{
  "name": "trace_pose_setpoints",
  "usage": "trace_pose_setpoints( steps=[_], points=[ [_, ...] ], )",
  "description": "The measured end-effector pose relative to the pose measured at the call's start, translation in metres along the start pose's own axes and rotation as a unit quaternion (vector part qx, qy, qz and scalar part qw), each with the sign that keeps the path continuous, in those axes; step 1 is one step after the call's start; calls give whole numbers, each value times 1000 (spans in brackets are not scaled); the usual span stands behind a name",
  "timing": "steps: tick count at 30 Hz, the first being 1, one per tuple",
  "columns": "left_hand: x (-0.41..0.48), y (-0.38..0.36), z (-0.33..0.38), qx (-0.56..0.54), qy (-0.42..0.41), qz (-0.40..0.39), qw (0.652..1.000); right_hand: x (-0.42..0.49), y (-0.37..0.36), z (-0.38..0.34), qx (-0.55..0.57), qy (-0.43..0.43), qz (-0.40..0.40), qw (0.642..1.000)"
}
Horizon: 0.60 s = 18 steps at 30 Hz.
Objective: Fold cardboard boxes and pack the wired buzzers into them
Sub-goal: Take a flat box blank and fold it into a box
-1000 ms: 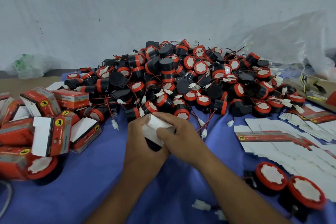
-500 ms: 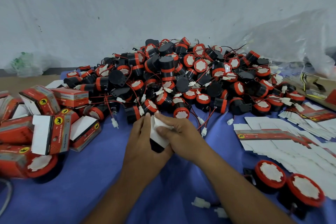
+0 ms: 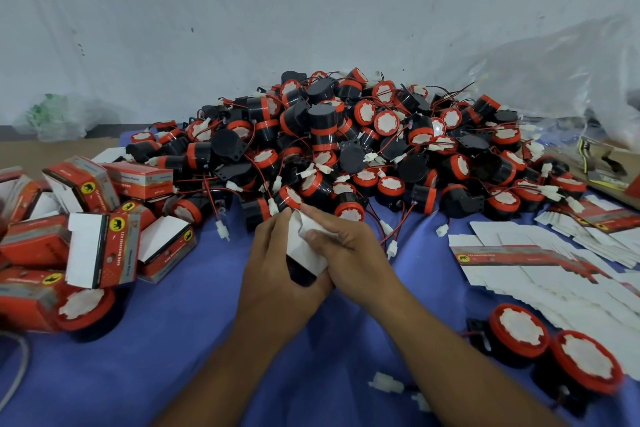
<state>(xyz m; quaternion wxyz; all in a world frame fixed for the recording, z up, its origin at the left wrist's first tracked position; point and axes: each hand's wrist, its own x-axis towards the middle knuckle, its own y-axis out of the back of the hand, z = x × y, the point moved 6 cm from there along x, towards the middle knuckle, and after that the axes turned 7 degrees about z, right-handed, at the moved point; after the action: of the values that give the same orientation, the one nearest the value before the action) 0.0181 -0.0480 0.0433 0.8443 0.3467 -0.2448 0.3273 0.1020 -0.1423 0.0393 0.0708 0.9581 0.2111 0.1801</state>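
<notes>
While the left hand [image 3: 273, 270] grips the white cardboard box [image 3: 303, 248] from its left side, the right hand [image 3: 353, 253] pinches its upper flap; the box sits between both palms, over the middle of the worktop [image 3: 173, 340], just before the buzzer pile [image 3: 346, 149]; flat blanks [image 3: 540, 274] lie toward the right edge.

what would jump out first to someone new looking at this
The big heap of red-and-black buzzers at the back of the blue cloth catches the eye first. Just in front of it, the left hand and right hand hold a white box between them. On the left lie jumbled red boxes, and on the right flat blanks are fanned out.
</notes>
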Motion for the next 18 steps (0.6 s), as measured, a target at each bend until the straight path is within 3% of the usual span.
trace_pose_setpoints(
  steps=[7, 10, 14, 18],
  points=[
    [-2, 1, -3, 14, -14, 20, 1000, -4, -2, -9, -102, 83, -34, 991],
    [-3, -3, -6, 16, -1, 9, 1000, 1, 1, -5, -42, 37, -63, 996],
    [-5, -11, -12, 4, -5, -24, 1000, 7, 9, 11, 100, -82, -40, 991],
    [-5, -14, -17, -7, -4, -35, 999, 6, 9, 13, 11, -61, -91, 994]
  ],
)
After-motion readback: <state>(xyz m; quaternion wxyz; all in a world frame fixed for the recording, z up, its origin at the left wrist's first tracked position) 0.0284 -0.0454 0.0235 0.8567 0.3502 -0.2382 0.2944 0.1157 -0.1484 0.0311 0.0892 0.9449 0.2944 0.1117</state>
